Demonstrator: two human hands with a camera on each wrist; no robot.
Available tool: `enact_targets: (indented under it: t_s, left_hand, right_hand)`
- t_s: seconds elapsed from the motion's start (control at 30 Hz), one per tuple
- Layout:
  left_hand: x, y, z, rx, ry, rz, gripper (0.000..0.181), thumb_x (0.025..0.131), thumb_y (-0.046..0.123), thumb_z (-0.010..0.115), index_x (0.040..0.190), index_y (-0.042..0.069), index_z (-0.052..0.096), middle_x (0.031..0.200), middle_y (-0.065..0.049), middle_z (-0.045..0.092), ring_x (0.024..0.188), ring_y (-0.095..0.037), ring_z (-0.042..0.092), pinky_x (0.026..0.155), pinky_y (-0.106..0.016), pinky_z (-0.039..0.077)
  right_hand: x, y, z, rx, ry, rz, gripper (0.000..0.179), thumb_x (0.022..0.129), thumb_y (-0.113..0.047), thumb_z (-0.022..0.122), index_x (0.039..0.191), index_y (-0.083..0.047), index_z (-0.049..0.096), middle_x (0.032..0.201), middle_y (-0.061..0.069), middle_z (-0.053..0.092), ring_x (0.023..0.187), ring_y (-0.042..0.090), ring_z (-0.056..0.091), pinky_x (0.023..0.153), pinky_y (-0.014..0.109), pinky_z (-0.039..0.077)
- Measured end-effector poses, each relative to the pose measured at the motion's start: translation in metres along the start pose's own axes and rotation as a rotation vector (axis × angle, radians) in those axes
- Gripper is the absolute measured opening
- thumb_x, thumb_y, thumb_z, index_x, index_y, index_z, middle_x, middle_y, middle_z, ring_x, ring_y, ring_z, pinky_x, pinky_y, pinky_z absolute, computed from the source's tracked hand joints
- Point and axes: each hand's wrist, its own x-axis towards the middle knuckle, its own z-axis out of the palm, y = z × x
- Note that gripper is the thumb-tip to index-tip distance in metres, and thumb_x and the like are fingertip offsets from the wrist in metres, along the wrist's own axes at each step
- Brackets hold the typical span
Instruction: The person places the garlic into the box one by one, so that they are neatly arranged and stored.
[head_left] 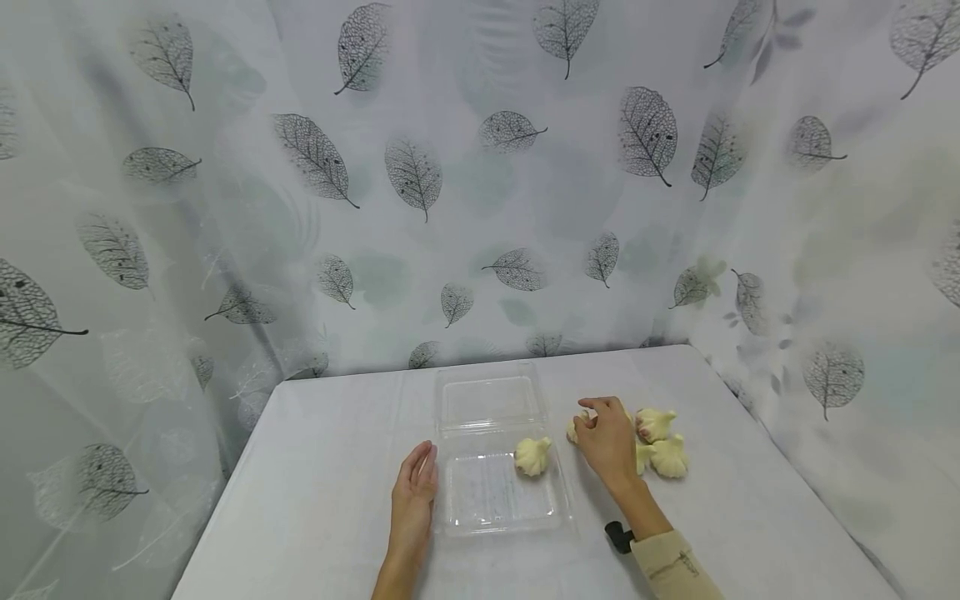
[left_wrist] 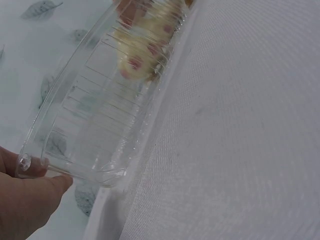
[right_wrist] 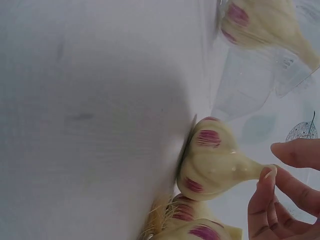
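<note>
A clear plastic clamshell container lies with its lid folded back. One garlic bulb sits in the container's right side. My left hand is at the container's left edge; in the left wrist view its thumb and a finger hold the rim. My right hand is over another garlic bulb on the table. That bulb's stem reaches the fingertips, while the thumb stands apart from it.
More garlic bulbs lie in a group just right of the right hand. A white cloth covers the table. Leaf-patterned curtains hang behind and at both sides. A black device is at the right wrist.
</note>
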Motion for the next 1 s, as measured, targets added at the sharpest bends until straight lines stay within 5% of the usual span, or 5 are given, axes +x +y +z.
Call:
enact_targets:
  t_s: [0.57, 1.0]
  left_hand:
    - [-0.0012, 0.0015, 0.0000, -0.007, -0.002, -0.013, 0.054, 0.107, -0.007, 0.041, 0.160, 0.001, 0.028, 0.171, -0.018, 0.019, 0.158, -0.029, 0.021, 0.122, -0.023, 0.031]
    - [-0.0009, -0.0006, -0.0010, -0.029, -0.018, 0.006, 0.058, 0.104, -0.013, 0.038, 0.159, 0.000, 0.028, 0.171, -0.019, 0.019, 0.159, -0.030, 0.019, 0.123, -0.026, 0.029]
  right_hand:
    - [0.0027, 0.0067, -0.0017, -0.025, -0.012, -0.047, 0.016, 0.084, 0.003, 0.075, 0.100, -0.001, 0.079, 0.088, 0.013, 0.072, 0.073, 0.024, 0.069, 0.065, 0.045, 0.056]
    - [0.0032, 0.0057, -0.0011, -0.034, 0.083, -0.067, 0.016, 0.081, 0.003, 0.074, 0.095, -0.003, 0.080, 0.075, 0.008, 0.072, 0.067, 0.023, 0.067, 0.055, 0.042, 0.049]
